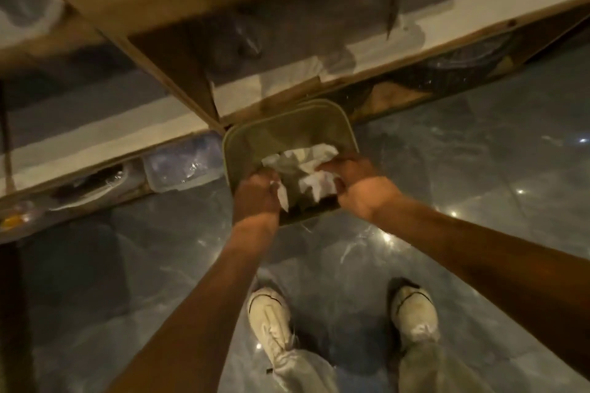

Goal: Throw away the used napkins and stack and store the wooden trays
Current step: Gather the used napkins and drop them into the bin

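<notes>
Glossy grey marble-patterned floor (463,188), filling the lower part of the head view and reflecting small points of light. Above it, a wooden shelving unit (178,80) with pale board edges runs diagonally across the upper frame; its contents are blurred, apart from a clear plastic container (182,166) lying at floor level under the lowest board, just left of the bin.

Olive-green waste bin (287,128), square with rounded corners, standing on the floor against the foot of the shelving unit, its mouth open to the camera. Both bare forearms reach down from the lower frame and meet at the bin's near rim.

White shoes (269,322), two, planted on the floor near the bottom edge, with pale trouser cuffs above them.

Left hand (257,193), at the near-left part of the bin's mouth, fingers curled inward and pinching a strip of white napkin. Right hand (357,182), at the near-right part of the mouth, fingers bent down and closed on the paper.

Used napkins (303,169), crumpled white, bunched between the two hands inside the mouth of the bin, touching both. Whether they rest on anything below cannot be told.
</notes>
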The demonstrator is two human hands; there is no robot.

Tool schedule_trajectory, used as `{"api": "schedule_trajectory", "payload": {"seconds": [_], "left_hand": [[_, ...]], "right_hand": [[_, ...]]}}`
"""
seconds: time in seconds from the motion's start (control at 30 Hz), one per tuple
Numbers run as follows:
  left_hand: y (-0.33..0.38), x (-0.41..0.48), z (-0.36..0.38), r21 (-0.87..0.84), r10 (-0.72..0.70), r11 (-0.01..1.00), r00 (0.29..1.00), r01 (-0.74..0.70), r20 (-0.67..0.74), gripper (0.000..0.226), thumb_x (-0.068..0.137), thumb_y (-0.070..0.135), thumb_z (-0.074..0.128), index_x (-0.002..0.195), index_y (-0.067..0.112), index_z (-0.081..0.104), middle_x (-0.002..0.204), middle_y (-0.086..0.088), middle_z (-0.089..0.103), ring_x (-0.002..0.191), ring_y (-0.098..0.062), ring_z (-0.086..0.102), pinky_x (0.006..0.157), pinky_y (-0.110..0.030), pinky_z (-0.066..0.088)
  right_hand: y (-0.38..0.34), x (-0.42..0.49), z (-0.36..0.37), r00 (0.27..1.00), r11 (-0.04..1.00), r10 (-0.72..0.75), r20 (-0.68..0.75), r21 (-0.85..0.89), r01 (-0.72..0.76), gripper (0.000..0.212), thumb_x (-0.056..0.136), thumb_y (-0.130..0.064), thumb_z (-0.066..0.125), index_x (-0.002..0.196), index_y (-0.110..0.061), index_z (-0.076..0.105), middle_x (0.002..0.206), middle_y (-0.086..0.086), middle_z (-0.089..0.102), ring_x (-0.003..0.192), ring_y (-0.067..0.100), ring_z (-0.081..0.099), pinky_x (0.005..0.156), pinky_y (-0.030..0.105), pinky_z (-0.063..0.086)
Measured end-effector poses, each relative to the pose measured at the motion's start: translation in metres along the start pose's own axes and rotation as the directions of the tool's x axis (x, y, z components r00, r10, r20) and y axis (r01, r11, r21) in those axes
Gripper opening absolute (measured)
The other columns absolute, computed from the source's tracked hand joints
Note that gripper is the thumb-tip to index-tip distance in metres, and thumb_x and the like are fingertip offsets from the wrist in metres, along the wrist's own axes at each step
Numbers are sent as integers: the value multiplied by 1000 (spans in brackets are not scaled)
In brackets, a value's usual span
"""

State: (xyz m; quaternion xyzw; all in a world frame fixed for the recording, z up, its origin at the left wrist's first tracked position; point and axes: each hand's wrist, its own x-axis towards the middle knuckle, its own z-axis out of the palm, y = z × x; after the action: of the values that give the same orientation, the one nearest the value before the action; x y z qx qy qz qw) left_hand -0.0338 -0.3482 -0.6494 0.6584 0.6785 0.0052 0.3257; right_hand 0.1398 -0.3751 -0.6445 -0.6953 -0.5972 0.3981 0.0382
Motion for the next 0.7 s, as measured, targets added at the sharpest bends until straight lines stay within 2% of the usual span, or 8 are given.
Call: {"api": "schedule_trajectory", "payload": {"seconds": [0.07, 0.13, 0.2, 0.27, 0.37, 0.5, 0.6, 0.7], "left_hand": [[-13, 16, 17, 55, 49, 997, 999, -48, -18, 23, 95, 9, 53, 108, 2, 70, 116, -25, 66, 108, -38, 59, 93, -36, 37], [-26, 24, 33, 94, 77, 993, 997, -78, 12, 23, 94, 8, 53, 110, 2, 69, 118, -24, 65, 111, -38, 57, 98, -40, 40], [-34, 29, 41, 131, 88, 986, 992, -100, 94, 28, 94, 12, 55, 120, 4, 64, 130, -22, 59, 121, -37, 53, 106, -42, 39], [-42, 36, 48, 155, 69, 982, 972, -105, 224, 42, 95, 24, 57, 135, 10, 53, 147, -15, 45, 135, -33, 42, 111, -42, 33], [-49, 36, 48, 240, 83, 958, 952, -157, 294, 61, 96, 37, 52, 151, 21, 31, 160, -7, 26, 145, -30, 28, 114, -42, 32], [-44, 22, 23, 285, 99, 944, 966, -167, 239, 59, 98, 43, 47, 151, 29, 26, 158, -5, 32, 133, -34, 45, 100, -43, 42], [-34, 2, -4, 381, 138, 899, 966, -214, 218, 58, 97, 48, 45, 150, 30, 29, 158, -3, 30, 142, -29, 32, 114, -42, 30], [-13, -24, -40, 388, 94, 906, 975, -167, 201, 59, 96, 51, 44, 150, 34, 27, 161, 2, 23, 148, -27, 21, 120, -48, 17]], "right_hand": [[2, 20, 16, 995, 993, -10, 95, -118, 21, 46, 92, -8, 51, 136, -20, 55, 141, 16, 46, 127, 36, 46, 104, 43, 42], [9, 36, 32, 985, 967, 19, 174, -255, 26, 49, 96, -19, 50, 144, -24, 45, 153, 14, 32, 139, 36, 33, 114, 44, 33], [15, 42, 44, 977, 939, 46, 211, -342, 30, 53, 98, -29, 47, 149, -30, 33, 158, 10, 22, 145, 35, 20, 118, 47, 25], [20, 48, 53, 970, 918, 32, 240, -390, 66, 53, 99, -38, 43, 150, -36, 28, 158, 10, 24, 147, 33, 18, 119, 49, 22], [15, 54, 49, 967, 920, 20, 253, -384, 82, 50, 99, -50, 37, 148, -41, 31, 158, 7, 29, 147, 30, 21, 119, 48, 23], [3, 40, 28, 985, 918, -36, 171, -383, 100, 54, 96, -57, 36, 147, -38, 37, 158, 3, 31, 146, 28, 21, 120, 46, 17], [-7, 16, 3, 990, 928, -23, 142, -365, 74, 59, 94, -58, 40, 148, -36, 34, 160, 0, 26, 148, 26, 16, 121, 44, 13], [-19, -16, -26, 993, 931, -23, 112, -360, 62, 63, 91, -63, 40, 148, -36, 32, 159, 0, 25, 145, 27, 21, 119, 45, 17]]}}
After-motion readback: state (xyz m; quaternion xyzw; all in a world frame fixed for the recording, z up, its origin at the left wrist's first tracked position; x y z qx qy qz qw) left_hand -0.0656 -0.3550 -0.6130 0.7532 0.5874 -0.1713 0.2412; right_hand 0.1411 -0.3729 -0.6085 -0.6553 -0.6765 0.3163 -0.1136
